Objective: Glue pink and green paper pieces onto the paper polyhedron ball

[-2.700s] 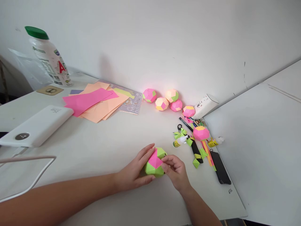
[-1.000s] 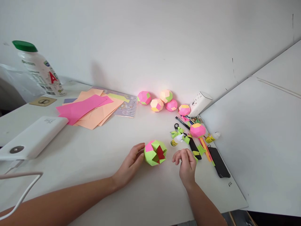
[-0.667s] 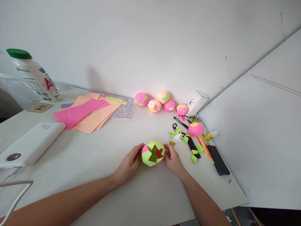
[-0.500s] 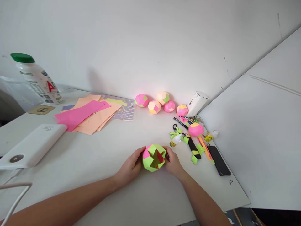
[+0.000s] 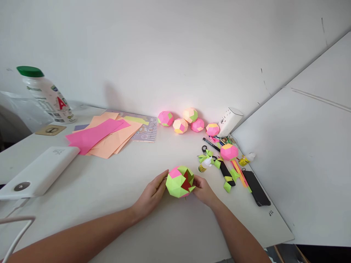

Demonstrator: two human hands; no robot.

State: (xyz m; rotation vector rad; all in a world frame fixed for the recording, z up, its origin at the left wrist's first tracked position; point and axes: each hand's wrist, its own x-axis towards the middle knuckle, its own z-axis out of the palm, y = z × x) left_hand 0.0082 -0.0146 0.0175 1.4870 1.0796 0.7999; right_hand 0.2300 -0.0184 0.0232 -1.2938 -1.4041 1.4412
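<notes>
Between my two hands sits a faceted paper ball (image 5: 177, 185), green with pink patches, just above the white table (image 5: 131, 241). A jagged opening on its right side shows a dark red inside. My left hand (image 5: 151, 193) grips it from the left, with the fingertips partly hidden behind it. On the other side my right hand (image 5: 203, 190) is closed on the ball's right edge, near a loose green flap. A small glue bottle (image 5: 205, 165) with a white tip stands just beyond the right hand.
Several finished paper balls (image 5: 165, 118) line the wall. Pink and peach paper sheets (image 5: 95, 135) lie at left near a power bank (image 5: 41, 171) and a green-capped bottle (image 5: 51, 96). Green scraps, scissors (image 5: 226, 171), a second glue bottle (image 5: 246, 159) and a phone (image 5: 256, 187) are at right.
The paper ball has been turned in my hands, so its opening has swung from facing me toward the right. Both hands stay on it in nearly the same place.
</notes>
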